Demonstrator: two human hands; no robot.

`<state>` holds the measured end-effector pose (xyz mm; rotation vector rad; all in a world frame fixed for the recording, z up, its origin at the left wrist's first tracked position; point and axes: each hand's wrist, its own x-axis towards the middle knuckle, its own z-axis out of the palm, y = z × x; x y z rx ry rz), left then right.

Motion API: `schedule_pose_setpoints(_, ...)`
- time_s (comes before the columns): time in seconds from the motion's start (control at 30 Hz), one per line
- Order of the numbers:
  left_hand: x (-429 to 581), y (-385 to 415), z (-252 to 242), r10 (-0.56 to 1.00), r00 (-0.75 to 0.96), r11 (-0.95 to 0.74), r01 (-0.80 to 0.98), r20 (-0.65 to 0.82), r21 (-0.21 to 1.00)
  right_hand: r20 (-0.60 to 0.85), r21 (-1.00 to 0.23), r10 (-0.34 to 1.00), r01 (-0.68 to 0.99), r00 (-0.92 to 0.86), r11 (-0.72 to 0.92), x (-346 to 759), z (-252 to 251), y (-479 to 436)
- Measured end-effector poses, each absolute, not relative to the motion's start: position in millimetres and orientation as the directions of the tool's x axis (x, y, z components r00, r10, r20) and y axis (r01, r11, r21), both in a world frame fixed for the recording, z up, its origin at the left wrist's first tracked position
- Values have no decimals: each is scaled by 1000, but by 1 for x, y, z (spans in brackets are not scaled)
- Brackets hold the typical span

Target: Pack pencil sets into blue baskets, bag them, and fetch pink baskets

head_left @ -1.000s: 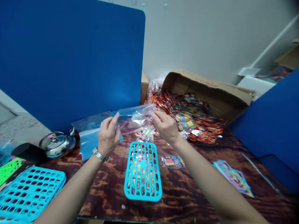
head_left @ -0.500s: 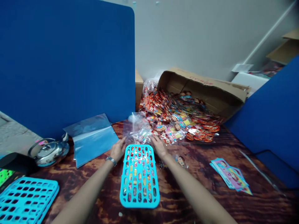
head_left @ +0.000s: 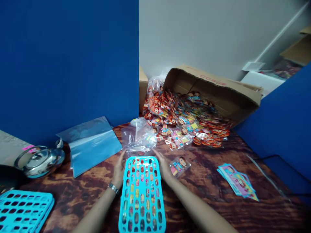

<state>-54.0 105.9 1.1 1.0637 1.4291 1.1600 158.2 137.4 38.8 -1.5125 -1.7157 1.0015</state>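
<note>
A light-blue slotted plastic basket [head_left: 142, 194] lies in front of me, with colourful pieces showing through its holes. At its far end spreads a clear plastic bag [head_left: 136, 137], loose and crinkled. How far the film reaches around the basket is hard to see. My left hand [head_left: 119, 170] lies along the basket's left side, fingertips at the bag's left edge. Opposite it, my right hand [head_left: 164, 165] has its fingertips at the bag's right edge. Both appear to grip the film. Beside my right hand lies a small bagged doll-figure packet [head_left: 179, 166].
A tipped cardboard box [head_left: 238, 94] spills a heap of bagged doll figures [head_left: 170, 113]. Clear plastic sheets [head_left: 94, 145] and a metal kettle [head_left: 41, 161] are at left, near stacked blue slotted panels [head_left: 26, 207]. Printed cards [head_left: 239, 181] lie right; blue partitions [head_left: 73, 64] flank the table.
The basket, the bag and both hands have come nearer to me. My right hand has moved off the doll-figure packet, which shows more fully now. The view has shifted slightly.
</note>
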Motion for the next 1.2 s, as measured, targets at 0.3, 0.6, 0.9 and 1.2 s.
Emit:
schedule_pose_setpoints(0.3,-63,68,-9,920,-249,285,-110,-304,952,-124,-857,990,510,-73,-69,145,36,108)
schedule_pose_setpoints(0.6,-68,77,3,905,-140,354,-272,-401,895,-239,-911,968,362,-74,-197,133,28,113)
schedule_pose_setpoints(0.9,-73,70,15,822,-201,424,-405,-532,810,-338,-886,941,341,-10,-315,117,33,99)
schedule_pose_setpoints(1.2,-64,66,44,793,-46,506,-505,-607,699,-494,-869,854,112,-164,-482,127,40,105)
